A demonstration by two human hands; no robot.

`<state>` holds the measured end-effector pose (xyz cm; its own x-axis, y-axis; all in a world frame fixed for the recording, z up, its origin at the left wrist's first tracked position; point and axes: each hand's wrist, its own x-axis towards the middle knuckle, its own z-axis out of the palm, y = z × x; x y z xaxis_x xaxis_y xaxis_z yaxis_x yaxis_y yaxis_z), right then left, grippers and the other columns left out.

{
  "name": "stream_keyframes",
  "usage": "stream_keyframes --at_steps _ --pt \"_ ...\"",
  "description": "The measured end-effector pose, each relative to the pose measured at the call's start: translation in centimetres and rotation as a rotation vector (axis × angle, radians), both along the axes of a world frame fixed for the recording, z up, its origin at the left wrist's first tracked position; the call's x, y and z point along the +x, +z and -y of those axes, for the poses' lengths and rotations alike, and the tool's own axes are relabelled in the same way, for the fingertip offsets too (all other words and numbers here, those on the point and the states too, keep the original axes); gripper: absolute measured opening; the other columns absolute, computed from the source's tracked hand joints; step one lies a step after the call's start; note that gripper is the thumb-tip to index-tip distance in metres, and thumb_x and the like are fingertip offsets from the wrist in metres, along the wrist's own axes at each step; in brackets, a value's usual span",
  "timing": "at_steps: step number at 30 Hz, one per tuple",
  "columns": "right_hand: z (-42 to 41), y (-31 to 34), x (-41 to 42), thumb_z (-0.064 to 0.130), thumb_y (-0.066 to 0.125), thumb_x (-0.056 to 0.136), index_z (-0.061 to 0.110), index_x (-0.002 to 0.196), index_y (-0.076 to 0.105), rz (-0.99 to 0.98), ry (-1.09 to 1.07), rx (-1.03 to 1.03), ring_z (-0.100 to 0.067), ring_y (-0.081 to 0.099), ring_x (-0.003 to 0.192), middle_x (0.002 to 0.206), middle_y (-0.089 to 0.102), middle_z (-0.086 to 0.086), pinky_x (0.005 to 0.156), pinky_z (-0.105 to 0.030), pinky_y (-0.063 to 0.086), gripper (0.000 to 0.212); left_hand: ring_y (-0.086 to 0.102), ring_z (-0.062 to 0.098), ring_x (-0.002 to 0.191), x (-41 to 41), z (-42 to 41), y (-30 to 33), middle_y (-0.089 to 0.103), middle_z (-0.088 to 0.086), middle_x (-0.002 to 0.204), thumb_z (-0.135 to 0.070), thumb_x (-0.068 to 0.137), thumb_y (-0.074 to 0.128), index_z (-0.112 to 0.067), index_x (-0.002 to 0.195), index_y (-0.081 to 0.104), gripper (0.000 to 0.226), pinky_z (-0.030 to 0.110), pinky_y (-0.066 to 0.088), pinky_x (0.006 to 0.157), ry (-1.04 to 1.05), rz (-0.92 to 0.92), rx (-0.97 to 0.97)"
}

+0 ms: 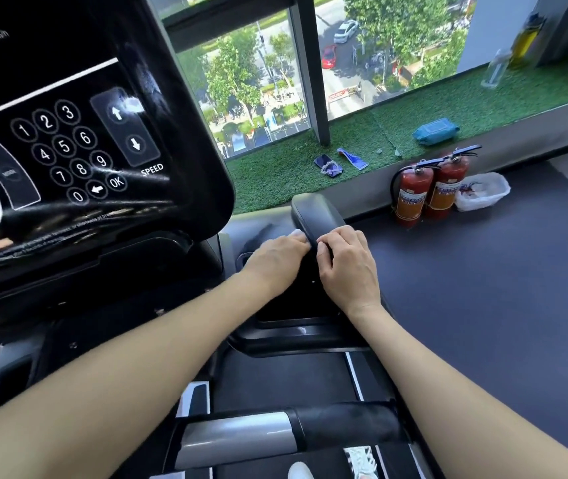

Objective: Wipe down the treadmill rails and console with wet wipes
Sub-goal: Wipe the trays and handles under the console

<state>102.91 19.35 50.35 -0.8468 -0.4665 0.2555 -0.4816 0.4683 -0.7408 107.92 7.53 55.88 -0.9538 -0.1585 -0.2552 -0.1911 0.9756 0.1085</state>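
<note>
A: Both hands at the treadmill's right front handle (317,216), arms stretched forward. Left hand (277,261) lies flat-fingered against the handle's left side, pressing a white wet wipe (297,233); only a corner of the wipe shows past the fingertips.

B: Right hand?

A: Right hand (348,261) has its fingers curled over the handle from the right side, gripping it. The two hands sit just beside each other.

B: Console?

A: Console (68,143) fills the upper left, glossy black, number keypad and SPEED arrows visible, tilted toward the camera. Grey-and-black crossbar (275,437) runs across the bottom, below the forearms.

B: Wipes supply?

A: Blue wet wipe pack (435,131) lies on the green turf window ledge (482,105), well apart from the hands. Phone (327,164) also on the ledge, nearer the window post. Two red fire extinguishers (429,188) stand on the floor against the ledge, a white basket (482,191) just beside them.
</note>
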Motion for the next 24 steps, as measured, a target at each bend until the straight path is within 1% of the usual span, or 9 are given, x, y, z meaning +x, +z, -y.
stream_keyframes --at_steps 3,5,8,12,15,18,20,22,24 --pt "0.0 0.0 0.0 0.02 0.047 0.09 0.008 0.087 0.064 0.008 -0.001 -0.027 -0.026 0.049 0.088 0.091 0.059 -0.008 0.081 -0.038 0.045 0.021 0.058 0.032 0.092 2.1 2.8 1.1 0.057 0.001 0.11 0.008 0.08 0.035 -0.021 0.113 0.052 0.047 0.039 0.047 0.075 -0.017 0.015 -0.056" --pt "0.0 0.1 0.0 0.02 0.046 0.09 0.009 0.086 0.064 0.003 0.001 -0.038 -0.027 0.05 0.086 0.09 0.059 -0.008 0.081 -0.039 0.046 0.022 0.059 0.031 0.086 3.4 4.3 1.9 0.059 0.003 0.101 0.014 0.075 0.034 -0.022 0.11 0.05 0.053 0.039 0.051 0.071 0.061 0.018 -0.123" --pt "0.1 0.1 0.0 0.021 0.045 0.09 0.008 0.085 0.065 0.001 -0.005 -0.027 -0.028 0.05 0.085 0.089 0.059 -0.008 0.081 -0.039 0.046 0.024 0.058 0.035 0.096 1.9 2.6 1.3 0.055 0.006 0.109 0.013 0.079 0.035 -0.014 0.111 0.053 0.045 0.039 0.044 0.077 0.063 0.005 -0.164" --pt "0.2 -0.1 -0.1 0.021 0.046 0.089 0.008 0.084 0.064 -0.012 -0.017 -0.024 -0.028 0.05 0.085 0.088 0.058 -0.009 0.08 -0.036 0.042 0.023 0.059 0.034 0.104 -1.1 0.2 -1.0 0.057 0.007 0.115 -0.001 0.09 0.038 -0.015 0.115 0.058 0.035 0.041 0.044 0.08 -0.015 0.01 -0.155" --pt "0.2 -0.2 -0.2 0.02 0.046 0.089 0.008 0.083 0.064 -0.026 -0.016 -0.021 -0.027 0.05 0.084 0.088 0.058 -0.008 0.08 -0.036 0.043 0.023 0.058 0.037 0.097 0.3 2.4 0.4 0.059 0.008 0.104 0.002 0.085 0.035 -0.014 0.102 0.052 0.03 0.037 0.04 0.072 0.097 0.016 -0.133" --pt "0.3 -0.1 0.0 0.021 0.046 0.09 0.008 0.083 0.064 -0.036 -0.014 -0.015 -0.027 0.05 0.084 0.088 0.058 -0.008 0.081 -0.037 0.044 0.023 0.056 0.034 0.09 2.4 4.5 2.0 0.048 0.006 0.085 0.01 0.077 0.036 -0.011 0.086 0.047 0.026 0.036 0.038 0.066 0.141 -0.013 -0.237" --pt "0.3 -0.2 -0.1 0.02 0.047 0.09 0.008 0.084 0.064 -0.036 -0.01 -0.011 -0.027 0.05 0.084 0.088 0.058 -0.008 0.082 -0.038 0.045 0.022 0.057 0.036 0.089 2.6 3.6 1.8 0.048 0.008 0.09 0.013 0.076 0.036 -0.01 0.087 0.047 0.027 0.038 0.04 0.067 0.146 -0.018 -0.242" --pt "0.3 -0.2 -0.1 0.018 0.049 0.09 0.008 0.085 0.065 -0.04 -0.012 -0.007 -0.027 0.05 0.085 0.089 0.059 -0.008 0.081 -0.039 0.045 0.02 0.057 0.038 0.092 1.7 2.2 0.7 0.048 0.01 0.104 0.012 0.08 0.034 -0.009 0.097 0.048 0.031 0.04 0.036 0.068 0.123 -0.015 -0.142" --pt "0.2 -0.3 -0.1 0.017 0.051 0.091 0.008 0.085 0.064 -0.041 -0.02 -0.004 -0.027 0.05 0.086 0.09 0.058 -0.008 0.081 -0.038 0.045 0.017 0.057 0.038 0.096 0.3 1.6 -0.2 0.045 0.01 0.112 0.007 0.087 0.033 -0.01 0.098 0.047 0.025 0.039 0.034 0.07 0.111 -0.009 -0.072"
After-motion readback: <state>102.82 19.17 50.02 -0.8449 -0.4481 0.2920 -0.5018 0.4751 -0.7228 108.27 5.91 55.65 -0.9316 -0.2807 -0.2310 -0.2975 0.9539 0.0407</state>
